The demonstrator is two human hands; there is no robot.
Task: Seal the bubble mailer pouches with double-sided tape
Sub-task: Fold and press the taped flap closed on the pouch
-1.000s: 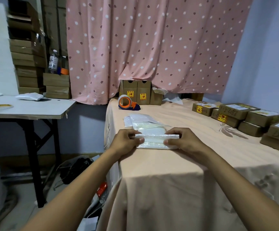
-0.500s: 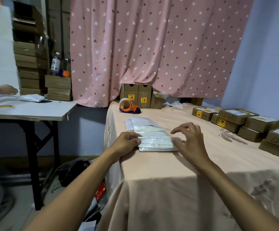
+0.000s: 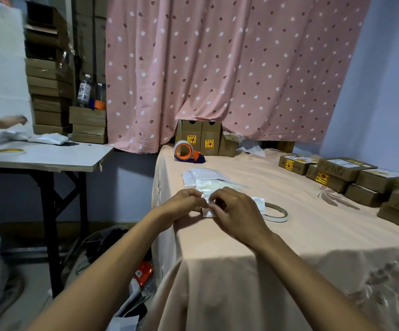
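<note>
Two hands work one white bubble mailer pouch point(image 3: 257, 203) near the left edge of the peach-clothed counter point(image 3: 313, 235): left hand point(image 3: 184, 204) and right hand point(image 3: 236, 211) both pinch its flap. Likely peeling the tape liner; next, press the flap flat. One thin white tape ring point(image 3: 274, 219) lies just right; a far pile of white pouches point(image 3: 205, 177) can't be counted.

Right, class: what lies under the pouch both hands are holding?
Peach tablecloth; the pouch hides the left edge of the tape roll. Left hand and right hand cover the rest.
</note>
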